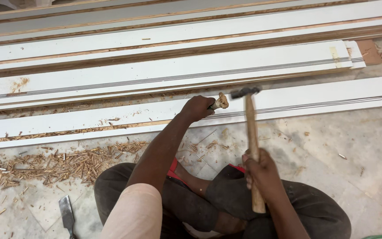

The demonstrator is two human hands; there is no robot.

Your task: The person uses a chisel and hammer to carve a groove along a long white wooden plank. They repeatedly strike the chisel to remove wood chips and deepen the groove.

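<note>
Concrete floor | left hand clamps chisel — lengthwise along board | right hand grips hammer — head away

Hammer and chisel at a white board on the floor

The left hand grips a chisel with a frayed wooden top against the white board; the right hand holds a hammer (head just beside the chisel's top). Wood chips litter the floor.
</note>
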